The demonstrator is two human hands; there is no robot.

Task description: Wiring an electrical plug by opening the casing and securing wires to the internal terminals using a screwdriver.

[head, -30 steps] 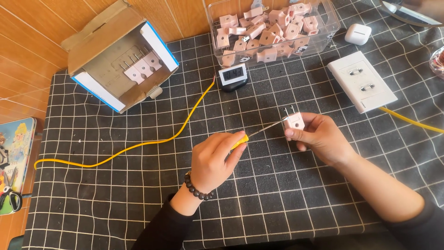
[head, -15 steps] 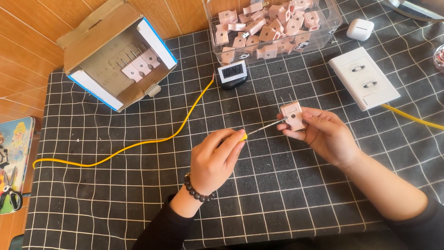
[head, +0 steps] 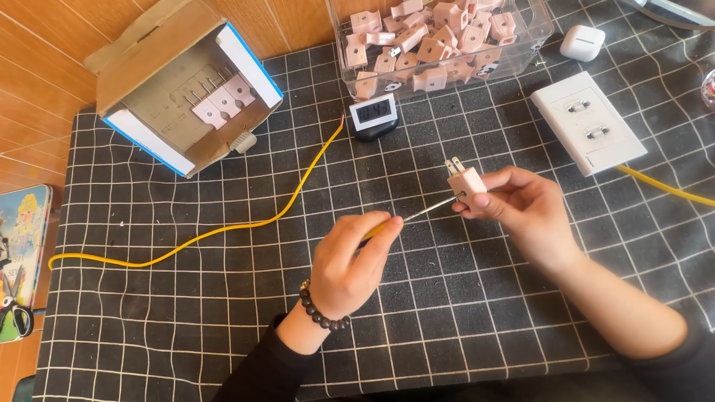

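At the far left edge of the table [head: 45, 89] lies a colourful tin [head: 22, 246] with scissors [head: 15, 321] on it. Next comes the black grid mat [head: 186, 313] that covers most of the table. On its upper left corner an open cardboard box [head: 167, 67] lies tipped on its side, with a few pale plugs [head: 222, 98] inside. A yellow wire [head: 216, 231] snakes across the mat from the left edge up toward a small black digital display [head: 373, 115].

Lower down, the left hand [head: 350, 260], with a dark bead bracelet [head: 322, 313] on the wrist, is closed around the yellow handle of a screwdriver [head: 417, 214]; its thin metal shaft points up and right, and the tip meets the side of a pale plug [head: 466, 181]. The right hand [head: 521, 208] pinches that plug between thumb and fingers, above the mat near the middle, prongs pointing up and away.

Behind the hands, a clear plastic tub [head: 439, 37] holds a heap of the same pale plugs. To its right sit a small white case [head: 582, 42] and a white wall socket plate [head: 588, 123], with a yellow cable [head: 666, 190] running off from it to the right edge.
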